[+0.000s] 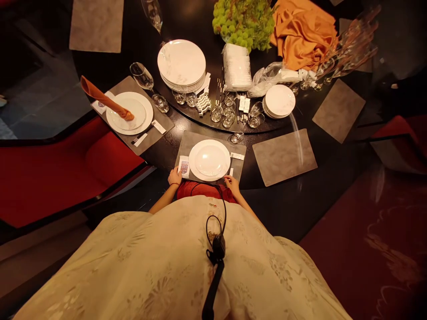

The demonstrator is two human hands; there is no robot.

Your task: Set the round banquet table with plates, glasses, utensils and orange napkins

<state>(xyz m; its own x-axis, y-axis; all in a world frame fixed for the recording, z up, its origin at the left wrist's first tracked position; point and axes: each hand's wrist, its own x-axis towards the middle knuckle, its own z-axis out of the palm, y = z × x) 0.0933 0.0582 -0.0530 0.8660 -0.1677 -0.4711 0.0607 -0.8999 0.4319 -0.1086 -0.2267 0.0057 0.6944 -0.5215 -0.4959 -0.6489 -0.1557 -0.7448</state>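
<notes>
Directly in front of me a grey placemat point(183, 144) bears a large white plate point(192, 166) with a smaller plate point(209, 160) on top. My left hand point(174, 176) is at the mat's lower left corner, fingers closed at the edge of a small white printed packet point(183, 167). Right of the plates, dark chopsticks point(231, 165) lean on a white rest beside a white paper slip point(237, 156). My right hand point(231, 183) pinches at their lower end. A small glass point(236, 138) stands above the mat's top right corner.
To the left is a set place with an orange rolled napkin point(106, 100) and a wine glass point(142, 75). The turntable carries a plate stack point(182, 62), small plates point(279, 101), glasses, white packs point(236, 66) and orange cloths point(305, 33). Red chairs point(110, 162) flank the table.
</notes>
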